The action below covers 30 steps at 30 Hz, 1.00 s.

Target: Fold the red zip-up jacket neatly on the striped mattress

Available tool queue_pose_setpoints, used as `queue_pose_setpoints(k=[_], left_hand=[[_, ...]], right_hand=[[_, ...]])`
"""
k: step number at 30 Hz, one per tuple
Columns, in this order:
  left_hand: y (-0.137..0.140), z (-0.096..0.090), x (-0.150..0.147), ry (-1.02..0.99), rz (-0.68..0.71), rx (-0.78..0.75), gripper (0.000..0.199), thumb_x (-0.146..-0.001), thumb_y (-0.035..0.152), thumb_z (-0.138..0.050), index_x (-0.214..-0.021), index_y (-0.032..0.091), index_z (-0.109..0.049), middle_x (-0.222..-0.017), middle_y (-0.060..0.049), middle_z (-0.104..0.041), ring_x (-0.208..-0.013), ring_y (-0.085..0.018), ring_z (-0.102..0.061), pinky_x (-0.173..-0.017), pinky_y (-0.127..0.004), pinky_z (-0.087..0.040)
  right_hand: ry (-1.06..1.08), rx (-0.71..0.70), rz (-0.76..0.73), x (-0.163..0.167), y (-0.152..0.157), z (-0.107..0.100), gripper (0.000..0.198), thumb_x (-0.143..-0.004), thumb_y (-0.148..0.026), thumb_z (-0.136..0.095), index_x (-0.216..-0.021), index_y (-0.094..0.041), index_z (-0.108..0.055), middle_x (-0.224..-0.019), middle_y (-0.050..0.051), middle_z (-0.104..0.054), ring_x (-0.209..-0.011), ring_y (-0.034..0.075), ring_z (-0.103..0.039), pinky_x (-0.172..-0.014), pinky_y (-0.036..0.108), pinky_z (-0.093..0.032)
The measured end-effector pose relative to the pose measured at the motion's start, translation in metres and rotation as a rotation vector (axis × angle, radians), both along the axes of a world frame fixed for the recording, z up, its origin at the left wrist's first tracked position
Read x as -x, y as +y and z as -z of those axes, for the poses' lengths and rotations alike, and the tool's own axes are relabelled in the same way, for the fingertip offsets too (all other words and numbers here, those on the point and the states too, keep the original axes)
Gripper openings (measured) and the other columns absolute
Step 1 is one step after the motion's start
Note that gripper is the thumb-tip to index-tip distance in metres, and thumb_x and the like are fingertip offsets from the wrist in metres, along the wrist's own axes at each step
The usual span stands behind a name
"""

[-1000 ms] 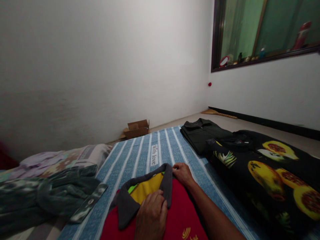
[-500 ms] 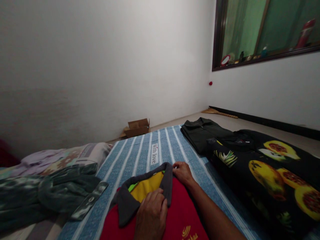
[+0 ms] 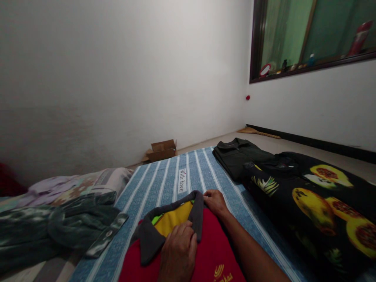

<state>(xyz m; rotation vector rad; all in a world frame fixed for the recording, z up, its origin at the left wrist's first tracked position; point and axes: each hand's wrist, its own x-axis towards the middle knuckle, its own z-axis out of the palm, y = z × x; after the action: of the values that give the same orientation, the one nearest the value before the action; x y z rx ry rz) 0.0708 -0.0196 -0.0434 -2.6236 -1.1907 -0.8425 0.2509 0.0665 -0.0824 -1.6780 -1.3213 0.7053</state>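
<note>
A red polo shirt (image 3: 210, 235) with a grey collar and a yellow inside lies front up, its neck opening away from me. My left hand (image 3: 179, 248) is closed at the front of the neck opening, fingers bent together on the collar's lower edge; its fingertips are partly hidden. At the collar's right side, by the shoulder, my right hand (image 3: 216, 201) pinches the shirt's edge between thumb and fingers. Yellow lettering marks the chest. The shirt's lower part runs out of view at the bottom.
Under the shirt is a blue striped sheet (image 3: 161, 186). Right of it lie a folded dark shirt (image 3: 241, 152) and a black fruit-print garment (image 3: 293, 211). On the left are a crumpled green garment (image 3: 64, 225) and a patterned blanket (image 3: 111, 178). A cardboard box (image 3: 161, 150) stands by the wall.
Both hands and the polo shirt stay almost where they were. The whole view has shifted very slightly.
</note>
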Motion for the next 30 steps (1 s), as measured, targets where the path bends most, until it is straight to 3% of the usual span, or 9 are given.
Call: queue_pose_setpoints(k=[11, 16, 22, 30], left_hand=[[-0.0020, -0.0018, -0.0001, 0.004, -0.004, 0.018, 0.019, -0.084, 0.013, -0.044, -0.083, 0.021, -0.060, -0.094, -0.005, -0.069, -0.087, -0.021, -0.065, -0.077, -0.036, -0.053], [-0.0021, -0.0018, -0.0002, 0.023, -0.020, 0.024, 0.019, -0.084, 0.013, -0.043, -0.084, 0.021, -0.061, -0.094, -0.005, -0.069, -0.088, -0.020, -0.065, -0.076, -0.036, -0.053], [-0.0021, -0.0023, -0.0003, 0.028, -0.017, 0.021, 0.020, -0.084, 0.012, -0.042, -0.082, 0.020, -0.060, -0.094, -0.006, -0.069, -0.088, -0.021, -0.065, -0.077, -0.037, -0.053], [-0.0023, -0.0039, -0.0009, 0.025, -0.015, 0.029, 0.020, -0.083, 0.012, -0.043, -0.080, 0.020, -0.060, -0.093, -0.006, -0.069, -0.088, -0.020, -0.065, -0.078, -0.035, -0.052]], right_hand=[[-0.011, -0.021, -0.005, -0.0021, 0.0006, 0.0015, 0.029, -0.080, -0.035, -0.051, -0.067, -0.017, -0.070, -0.068, 0.002, -0.067, -0.069, 0.015, -0.060, -0.058, 0.021, -0.035], [-0.016, -0.020, 0.045, -0.0024, 0.0015, 0.0016, 0.046, -0.089, -0.045, -0.037, -0.071, -0.017, -0.068, -0.070, 0.003, -0.066, -0.068, 0.015, -0.059, -0.058, 0.022, -0.035], [-0.035, -0.015, 0.097, -0.0037, -0.0027, -0.0030, 0.054, -0.074, -0.063, -0.055, -0.099, -0.016, -0.068, -0.074, 0.005, -0.066, -0.070, 0.018, -0.060, -0.062, 0.025, -0.039], [-0.024, -0.024, 0.041, -0.0075, -0.0047, -0.0017, 0.047, -0.072, -0.059, -0.059, -0.090, -0.017, -0.069, -0.080, 0.006, -0.068, -0.074, 0.018, -0.061, -0.064, 0.025, -0.040]])
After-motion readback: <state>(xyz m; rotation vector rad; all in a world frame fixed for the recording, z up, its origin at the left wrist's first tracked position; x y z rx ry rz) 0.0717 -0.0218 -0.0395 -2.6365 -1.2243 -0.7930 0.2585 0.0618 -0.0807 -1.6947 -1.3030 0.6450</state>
